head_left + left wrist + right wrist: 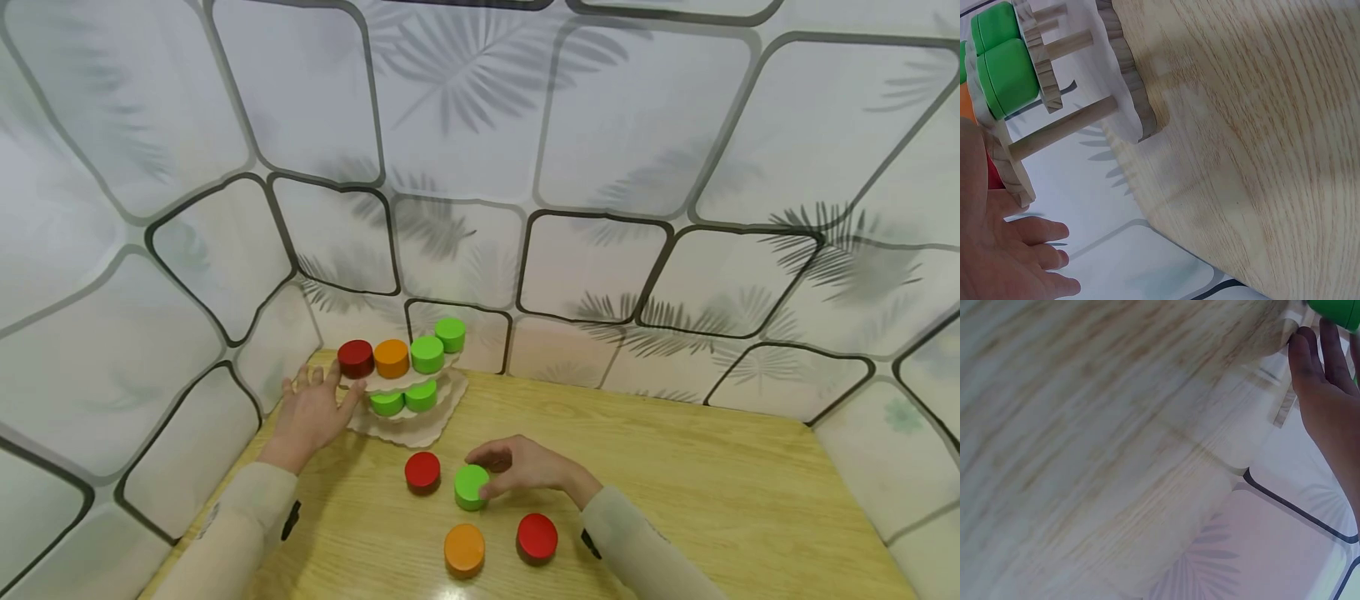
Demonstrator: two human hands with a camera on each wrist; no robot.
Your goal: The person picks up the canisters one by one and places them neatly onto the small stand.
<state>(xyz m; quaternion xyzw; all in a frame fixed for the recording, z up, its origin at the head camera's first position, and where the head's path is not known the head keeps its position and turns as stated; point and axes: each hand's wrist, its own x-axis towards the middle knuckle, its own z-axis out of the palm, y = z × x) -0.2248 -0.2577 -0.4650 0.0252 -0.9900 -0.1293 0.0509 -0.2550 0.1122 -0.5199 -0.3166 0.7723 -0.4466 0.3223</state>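
Observation:
A wooden tiered stand with scalloped edges (411, 430) (1129, 69) is at the back left. Its upper tier bears a dark red (356, 359), an orange (392, 358) and two green cylinders (427, 354) (1010, 78); green ones (387, 403) also sit lower down. My left hand (311, 415) (1007, 253) is at the upper tier's left end, fingers spread, thumb near the edge. My right hand (528, 467) (1329, 394) holds a green cylinder (471, 487) (1338, 311) between thumb and fingers, in front of the stand.
On the wooden table (675, 492) a red cylinder (423, 473) lies left of my right hand. An orange one (464, 551) and another red one (537, 539) are nearer the front. Patterned wall covering (465, 250) closes off the back and sides.

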